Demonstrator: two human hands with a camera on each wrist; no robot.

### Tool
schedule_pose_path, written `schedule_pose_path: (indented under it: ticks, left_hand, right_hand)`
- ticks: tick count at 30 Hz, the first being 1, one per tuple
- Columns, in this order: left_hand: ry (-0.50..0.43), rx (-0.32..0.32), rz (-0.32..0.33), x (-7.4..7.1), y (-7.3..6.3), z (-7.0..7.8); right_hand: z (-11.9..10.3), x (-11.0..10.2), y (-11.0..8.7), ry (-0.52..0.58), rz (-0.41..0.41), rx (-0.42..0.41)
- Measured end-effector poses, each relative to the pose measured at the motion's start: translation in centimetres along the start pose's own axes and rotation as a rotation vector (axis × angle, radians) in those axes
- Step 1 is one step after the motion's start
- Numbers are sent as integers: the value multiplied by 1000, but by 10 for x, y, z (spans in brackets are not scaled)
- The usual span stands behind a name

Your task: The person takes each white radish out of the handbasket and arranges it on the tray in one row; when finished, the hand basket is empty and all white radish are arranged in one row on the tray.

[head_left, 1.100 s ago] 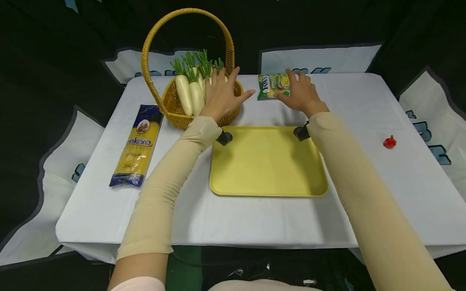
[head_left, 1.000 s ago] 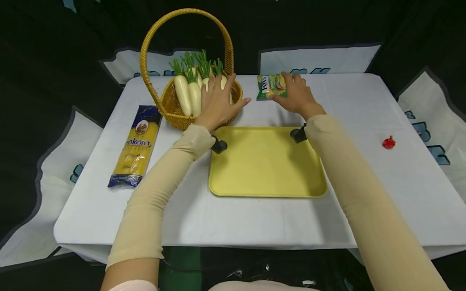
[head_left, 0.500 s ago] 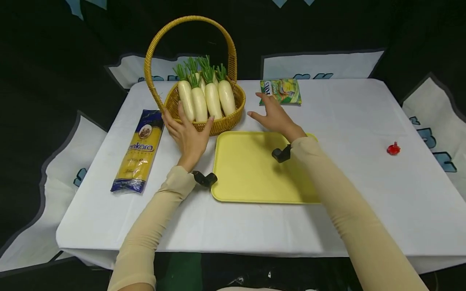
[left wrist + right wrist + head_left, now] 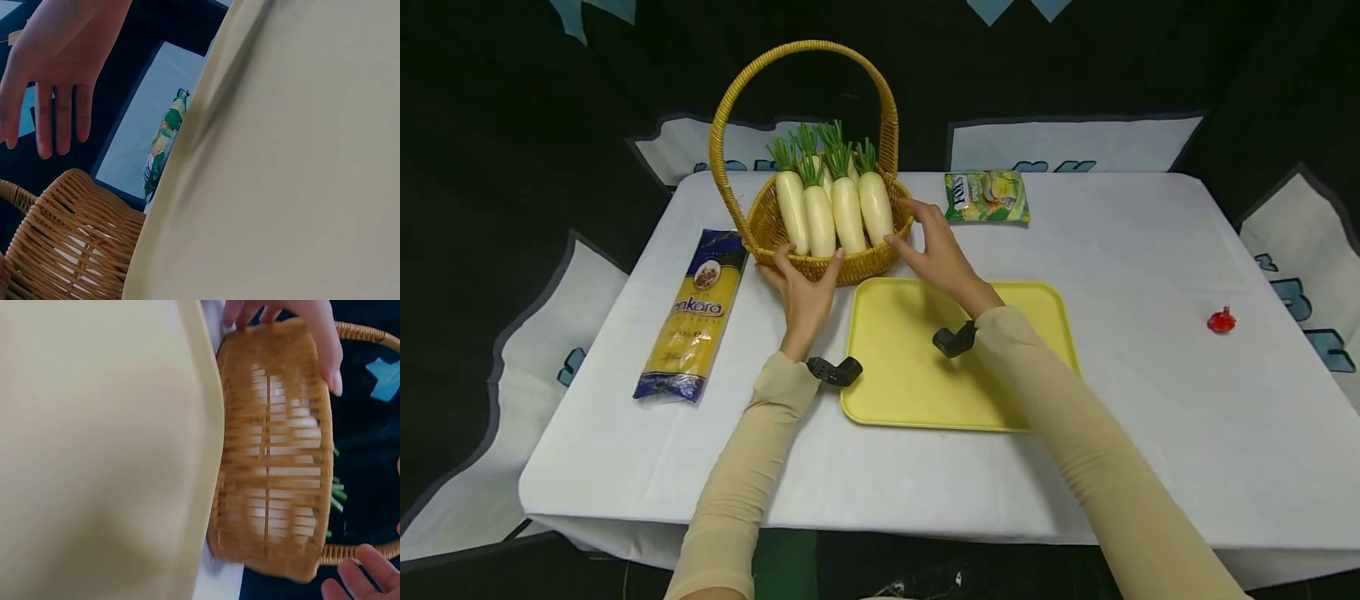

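Observation:
A wicker basket [image 4: 861, 268] with a tall arched handle stands at the back of the table, filled with several white radishes [image 4: 846, 212] with green tops. My left hand [image 4: 805, 304] is at the basket's front left, its thumb and fingers spread at the rim; in the right wrist view the left hand [image 4: 315, 328] has its thumb across the wicker side. My right hand [image 4: 943, 258] reaches to the basket's right rim. The left wrist view shows the right hand [image 4: 69, 53] with straight fingers, just apart from the wicker wall [image 4: 81, 244].
A yellow tray [image 4: 895, 400] lies in front of the basket, under my right forearm. Left of the basket is a blue and yellow pasta packet [image 4: 692, 308]. A green FOX'S bag [image 4: 988, 197] lies at the back, and a small red object [image 4: 1221, 320] sits far right.
My right hand has left the green bag and come leftward to the basket's right rim. My left hand has drawn back from over the radishes to the basket's front left.

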State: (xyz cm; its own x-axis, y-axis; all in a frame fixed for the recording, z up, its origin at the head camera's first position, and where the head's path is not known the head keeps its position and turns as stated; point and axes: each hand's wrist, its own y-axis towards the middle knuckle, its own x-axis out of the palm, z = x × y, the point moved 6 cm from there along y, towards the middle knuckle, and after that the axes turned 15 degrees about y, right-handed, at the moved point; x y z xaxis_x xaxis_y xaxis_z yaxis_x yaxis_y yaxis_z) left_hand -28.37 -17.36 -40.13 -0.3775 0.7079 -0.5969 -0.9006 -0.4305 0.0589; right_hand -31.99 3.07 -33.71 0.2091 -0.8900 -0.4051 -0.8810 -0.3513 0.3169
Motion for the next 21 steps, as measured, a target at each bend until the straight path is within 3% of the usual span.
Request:
schedule_pose_path:
  ticks: [7, 11, 15, 21]
  left_hand:
    - [17, 13, 18, -3, -1, -1]
    - [26, 18, 28, -5, -3, -3]
    - [28, 16, 41, -7, -2, -5]
    - [60, 12, 11, -5, -2, -3]
  right_hand:
    - [-12, 21, 6, 111, 97, -170]
    - [-16, 29, 14, 123, 139, -185]
    - [-17, 33, 31, 100, 146, -133]
    - [5, 33, 53, 49, 110, 94]
